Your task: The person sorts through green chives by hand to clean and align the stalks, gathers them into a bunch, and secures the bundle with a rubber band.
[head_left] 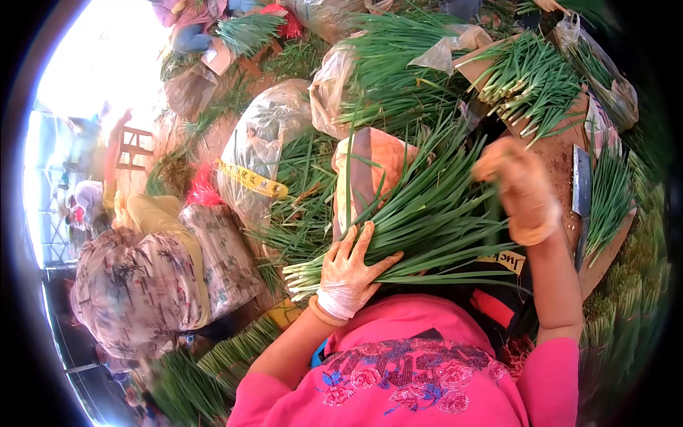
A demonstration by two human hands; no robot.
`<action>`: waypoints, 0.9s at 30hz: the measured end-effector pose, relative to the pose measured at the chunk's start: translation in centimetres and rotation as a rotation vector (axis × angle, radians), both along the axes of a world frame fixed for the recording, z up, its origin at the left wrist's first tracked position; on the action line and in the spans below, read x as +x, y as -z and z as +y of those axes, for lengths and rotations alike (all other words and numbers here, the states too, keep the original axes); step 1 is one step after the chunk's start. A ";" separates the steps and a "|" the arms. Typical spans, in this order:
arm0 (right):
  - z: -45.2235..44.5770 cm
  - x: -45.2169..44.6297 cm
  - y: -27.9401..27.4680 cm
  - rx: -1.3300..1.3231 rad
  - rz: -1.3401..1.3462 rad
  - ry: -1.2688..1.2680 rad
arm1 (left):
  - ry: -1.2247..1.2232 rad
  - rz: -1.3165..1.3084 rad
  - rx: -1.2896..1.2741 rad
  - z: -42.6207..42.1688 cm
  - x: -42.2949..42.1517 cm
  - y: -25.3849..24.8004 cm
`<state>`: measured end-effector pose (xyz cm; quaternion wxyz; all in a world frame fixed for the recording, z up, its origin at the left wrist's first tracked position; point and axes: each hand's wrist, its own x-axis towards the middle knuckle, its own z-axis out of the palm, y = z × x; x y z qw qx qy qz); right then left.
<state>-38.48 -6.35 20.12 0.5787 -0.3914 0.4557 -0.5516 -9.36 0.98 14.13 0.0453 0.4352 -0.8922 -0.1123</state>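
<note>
A large bunch of garlic chives (pixel 427 220) lies across my lap, pale stem ends to the left and green leaves fanning right. My left hand (pixel 348 274), in a thin glove, grips it near the stem ends, fingers and thumb reaching over the stalks. My right hand (pixel 519 188) is raised beside the leaf tips, smeared by motion with its fingers seemingly bent; whether it holds anything is unclear. An orange and grey cloth (pixel 373 167) shows just beyond the bunch.
A board (pixel 558 153) at right bears trimmed chives (pixel 533 82) and a flat metal blade (pixel 581 181). Beyond my lap are a clear plastic bag (pixel 263 135) and a big chive heap (pixel 398 64). A person in patterned clothing (pixel 135 285) bends at left; another person (pixel 192 28) sits farther back.
</note>
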 end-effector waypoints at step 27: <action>-1.5 -4.4 2.0 -0.685 1.299 0.014 | 0.020 -0.045 -0.005 0.1 -0.2 -0.1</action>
